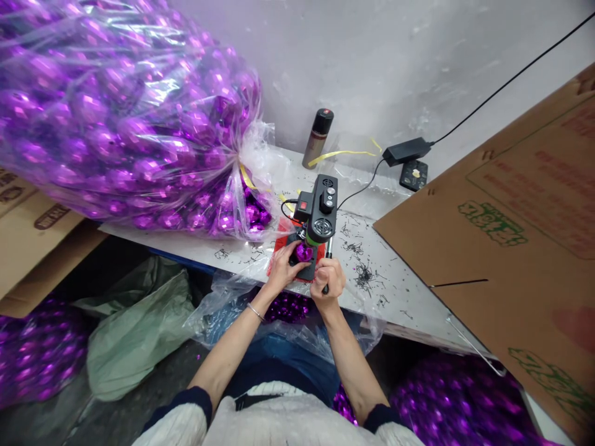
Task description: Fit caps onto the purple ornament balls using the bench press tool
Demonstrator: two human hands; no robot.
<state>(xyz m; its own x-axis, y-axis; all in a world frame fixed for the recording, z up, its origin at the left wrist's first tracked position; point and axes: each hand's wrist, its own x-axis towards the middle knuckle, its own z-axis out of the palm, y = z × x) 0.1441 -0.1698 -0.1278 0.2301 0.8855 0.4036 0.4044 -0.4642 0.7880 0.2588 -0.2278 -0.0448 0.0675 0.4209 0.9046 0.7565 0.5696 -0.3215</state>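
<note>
Purple gleamed on the ball [304, 252] your left grip [282, 266] pinched mid-frame while your right grip [328, 279] clasped the lever [330, 249], where a mistimed pull could have nipped you.

From where I stand, illumination is bright and diffuse across the table [395, 275] and grey wall [372, 68], apparently from overhead. Glare: white streaks on the clear plastic bag [125, 118]; small glints on the purple bauble [304, 252]. Shadow: deep beneath the table, leaving the floor [153, 412] dim. Focus: adequate at the hands [281, 269]; soft at the bag's upper left. Distortion: edge stretching, evident in the right-hand cardboard box [502, 186].
</note>
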